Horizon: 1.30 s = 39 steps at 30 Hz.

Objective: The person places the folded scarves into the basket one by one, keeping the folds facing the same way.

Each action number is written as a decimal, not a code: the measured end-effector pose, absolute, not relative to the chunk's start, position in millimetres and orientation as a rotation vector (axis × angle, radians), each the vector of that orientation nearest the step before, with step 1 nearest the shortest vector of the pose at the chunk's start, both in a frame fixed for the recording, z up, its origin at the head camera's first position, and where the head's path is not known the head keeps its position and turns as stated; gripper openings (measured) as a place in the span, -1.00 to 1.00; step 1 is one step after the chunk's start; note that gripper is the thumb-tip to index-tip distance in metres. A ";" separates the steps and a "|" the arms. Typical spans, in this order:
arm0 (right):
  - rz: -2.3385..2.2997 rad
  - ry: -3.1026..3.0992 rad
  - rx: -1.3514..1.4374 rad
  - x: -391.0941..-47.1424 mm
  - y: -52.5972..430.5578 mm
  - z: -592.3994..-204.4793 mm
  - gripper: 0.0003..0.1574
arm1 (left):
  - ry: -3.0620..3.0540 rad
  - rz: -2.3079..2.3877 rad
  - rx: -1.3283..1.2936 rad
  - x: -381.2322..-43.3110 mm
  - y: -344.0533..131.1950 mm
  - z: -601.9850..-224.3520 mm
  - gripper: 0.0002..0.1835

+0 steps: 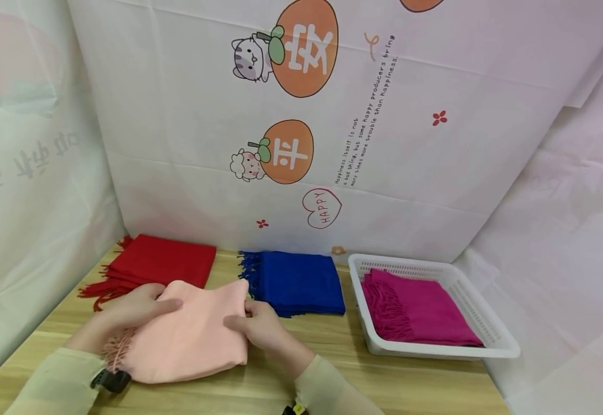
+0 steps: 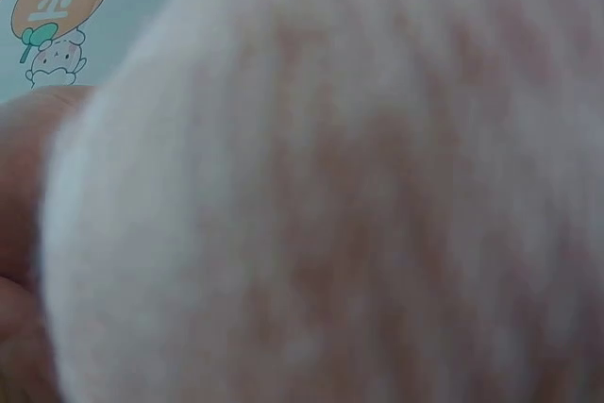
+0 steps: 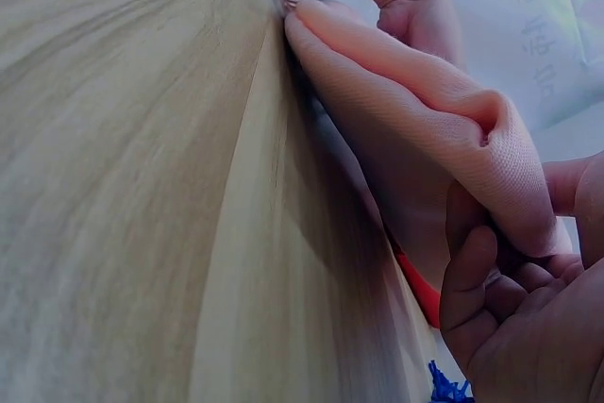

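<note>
A folded light-pink scarf [image 1: 192, 334] with a fringe at its left end is held between both hands over the front of the table. My left hand [image 1: 143, 305] grips its far left edge, thumb on top. On the opposite side my right hand [image 1: 262, 324] pinches the right edge, thumb above and fingers curled beneath. In the right wrist view the scarf [image 3: 415, 110] shows its thick folded layers, tilted above the wood, with the right hand [image 3: 528, 299] around its edge. Blurred pink fabric [image 2: 311, 195] fills most of the left wrist view.
Behind the left hand lies a folded red scarf [image 1: 161, 259]. A folded blue scarf [image 1: 301, 282] lies at the back middle. To the right, a white plastic basket [image 1: 441, 350] holds a folded magenta scarf [image 1: 425, 305]. White printed cloth [image 1: 192, 144] walls the table's back and sides.
</note>
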State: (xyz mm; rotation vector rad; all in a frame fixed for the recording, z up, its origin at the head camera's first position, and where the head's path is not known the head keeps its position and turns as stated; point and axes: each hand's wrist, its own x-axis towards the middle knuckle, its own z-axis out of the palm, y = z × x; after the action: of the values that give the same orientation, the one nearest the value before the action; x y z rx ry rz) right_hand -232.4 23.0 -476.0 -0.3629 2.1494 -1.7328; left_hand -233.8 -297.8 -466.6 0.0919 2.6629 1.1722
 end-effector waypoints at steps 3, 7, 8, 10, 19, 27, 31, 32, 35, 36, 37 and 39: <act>-1.728 2.143 -0.360 -233.9 26.1 -476.8 -0.75 | 2.688 1.143 0.094 -234.2 -295.6 -466.5 -0.30; -1.736 2.148 -0.341 -233.2 27.9 -475.4 -0.74 | 2.696 1.155 0.100 -233.5 -291.8 -466.9 -0.37; -1.737 2.151 -0.336 -232.9 28.4 -474.8 -0.74 | 2.693 1.163 0.101 -233.3 -290.8 -467.1 -0.39; -1.736 2.150 -0.341 -232.5 29.9 -473.3 -0.74 | 2.688 1.173 0.104 -233.0 -289.0 -467.3 -0.42; -1.713 2.147 -0.391 -235.7 39.3 -472.6 -0.72 | 2.693 1.194 0.132 -232.0 -281.4 -464.9 -0.38; -1.708 2.168 -0.366 -234.5 42.3 -471.0 -0.76 | 2.696 1.217 0.126 -231.0 -276.5 -463.9 -0.41; -1.709 2.178 -0.371 -234.5 44.6 -470.6 -0.76 | 2.704 1.223 0.119 -230.3 -275.5 -463.9 -0.40; -1.713 2.175 -0.368 -234.7 45.3 -470.6 -0.75 | 2.702 1.230 0.120 -230.0 -274.9 -464.0 -0.42; -1.715 2.179 -0.368 -235.6 47.3 -471.0 -0.75 | 2.681 1.265 0.129 -229.1 -272.4 -464.4 -0.47; -1.714 2.178 -0.369 -235.9 48.0 -471.3 -0.75 | 2.673 1.278 0.132 -228.7 -271.4 -464.6 -0.49; -1.713 2.178 -0.369 -236.2 48.6 -471.5 -0.75 | 2.665 1.291 0.134 -228.3 -270.4 -464.7 -0.50; -1.707 2.186 -0.376 -236.4 49.5 -471.3 -0.76 | 2.658 1.306 0.136 -227.4 -268.9 -464.7 -0.51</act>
State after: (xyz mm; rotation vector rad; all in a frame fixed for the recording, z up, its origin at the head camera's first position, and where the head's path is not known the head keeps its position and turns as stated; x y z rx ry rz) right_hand -236.4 49.5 -471.3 -0.3761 2.1861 -1.7073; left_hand -227.4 -268.9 -464.7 0.1358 2.6580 1.3057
